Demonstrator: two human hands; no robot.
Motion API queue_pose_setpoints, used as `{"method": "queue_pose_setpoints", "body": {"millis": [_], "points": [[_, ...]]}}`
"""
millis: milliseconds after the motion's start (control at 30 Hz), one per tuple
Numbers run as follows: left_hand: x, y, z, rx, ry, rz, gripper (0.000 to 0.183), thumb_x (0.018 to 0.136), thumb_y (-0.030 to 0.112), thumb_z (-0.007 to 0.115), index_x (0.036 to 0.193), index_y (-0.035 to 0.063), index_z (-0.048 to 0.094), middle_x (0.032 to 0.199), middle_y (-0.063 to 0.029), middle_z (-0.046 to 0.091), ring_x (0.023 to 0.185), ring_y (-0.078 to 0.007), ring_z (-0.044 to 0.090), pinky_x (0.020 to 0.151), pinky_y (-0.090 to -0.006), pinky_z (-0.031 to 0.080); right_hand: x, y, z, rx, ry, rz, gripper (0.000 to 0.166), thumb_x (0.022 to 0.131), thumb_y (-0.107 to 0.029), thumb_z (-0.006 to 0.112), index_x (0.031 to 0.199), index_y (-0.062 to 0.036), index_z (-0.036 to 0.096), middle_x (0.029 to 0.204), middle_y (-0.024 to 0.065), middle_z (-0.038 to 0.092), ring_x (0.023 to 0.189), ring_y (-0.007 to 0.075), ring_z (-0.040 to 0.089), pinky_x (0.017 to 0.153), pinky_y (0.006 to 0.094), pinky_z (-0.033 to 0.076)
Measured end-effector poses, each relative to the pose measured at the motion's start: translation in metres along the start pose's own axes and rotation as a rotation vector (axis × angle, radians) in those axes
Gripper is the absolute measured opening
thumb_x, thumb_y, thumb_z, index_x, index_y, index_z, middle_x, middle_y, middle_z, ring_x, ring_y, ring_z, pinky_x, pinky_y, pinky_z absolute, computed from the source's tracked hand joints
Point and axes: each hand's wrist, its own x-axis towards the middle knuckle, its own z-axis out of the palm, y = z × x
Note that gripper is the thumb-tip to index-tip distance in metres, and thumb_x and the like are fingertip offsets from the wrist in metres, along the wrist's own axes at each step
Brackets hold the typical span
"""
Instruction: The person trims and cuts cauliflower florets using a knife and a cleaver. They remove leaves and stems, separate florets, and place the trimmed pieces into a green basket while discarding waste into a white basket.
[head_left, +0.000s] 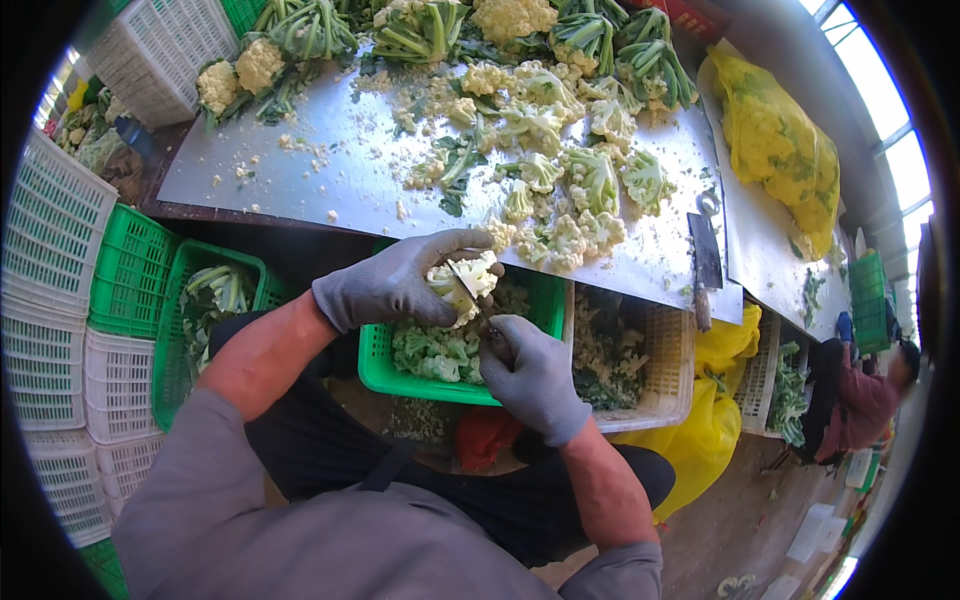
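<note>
My left hand (409, 279), in a grey glove, grips a piece of cauliflower (474, 276) above a green plastic crate (435, 391) that holds cut florets (435, 352). In my gloved right hand (525, 367) is the handle of a small knife (463, 281), its blade against the cauliflower. Cut cauliflower pieces (592, 180) and crumbs lie on the metal-topped table (262, 176) just beyond my hands. Whole cauliflower heads with leaves (420, 30) line the table's far side. A cleaver (705, 251) rests near the table's right end.
A pale crate of trimmings (667, 367) stands right of the green one. Stacked white crates (52, 225) and another green crate (169, 360) with leaves are at the left. A yellow mesh sack of cauliflower (780, 142) lies at the upper right. Another person (862, 405) sits at the far right.
</note>
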Motion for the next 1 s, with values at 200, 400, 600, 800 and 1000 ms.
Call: {"method": "queue_pose_setpoints", "body": {"millis": [200,400,600,800,1000], "points": [[0.0,-0.012,0.014,-0.254,-0.033,-0.014,0.117,0.078,0.027,0.1,0.171,0.0051,0.032,0.158,-0.0139,0.057,0.146,-0.0271,0.058,0.122,-0.0438,0.05,-0.001,0.015,0.021,-0.071,-0.006,0.011,0.019,0.089,-0.008,0.074,0.106,-0.0048,0.067,0.09,0.0159,0.067,0.079,0.039,0.069,0.069,0.0476,0.056],[-0.004,-0.042,0.024,-0.622,0.023,-0.065,0.105,0.087,0.03,0.095,0.171,0.0087,0.034,0.162,-0.0146,0.054,0.147,-0.0304,0.057,0.12,-0.0465,0.051,-0.009,0.016,0.026,0.385,-0.201,0.4,0.012,0.097,-0.011,0.072,0.105,-0.0042,0.066,0.089,0.012,0.073,0.062,0.022,0.067,0.058,0.0388,0.051],[-0.006,-0.062,0.019,-0.581,-0.049,-0.188,0.098,0.093,0.021,0.09,0.171,0.0067,0.033,0.155,-0.0185,0.058,0.137,-0.0292,0.063,0.114,-0.0441,0.054,-0.027,0.018,0.022,1.165,-0.338,0.811,0.024,0.1,-0.016,0.07,0.12,-0.0025,0.066,0.096,0.0085,0.078,0.062,0.0118,0.065,0.053,0.0266,0.048],[0.022,-0.038,0.004,0.416,0.293,-0.361,0.084,0.098,0.034,0.086,0.163,-0.0001,0.043,0.143,-0.02,0.064,0.125,-0.0209,0.067,0.104,-0.0348,0.055,-0.044,0.036,0.008,0.561,-0.158,0.796,0.025,0.097,-0.025,0.076,0.09,-0.0035,0.065,0.076,-0.0029,0.056,0.065,0.0082,0.05,0.057,0.0275,0.046],[0.092,-0.054,-0.003,1.253,0.559,0.245,0.049,0.098,0.038,0.077,0.131,0.0028,0.071,0.123,-0.0212,0.072,0.118,-0.0424,0.068,0.1,-0.0492,0.056,-0.028,0.034,-0.011,0.538,-0.095,0.735,0.025,0.099,-0.024,0.076,0.092,-0.0028,0.064,0.073,-0.0016,0.057,0.064,0.0077,0.055,0.058,0.0295,0.051]]}}
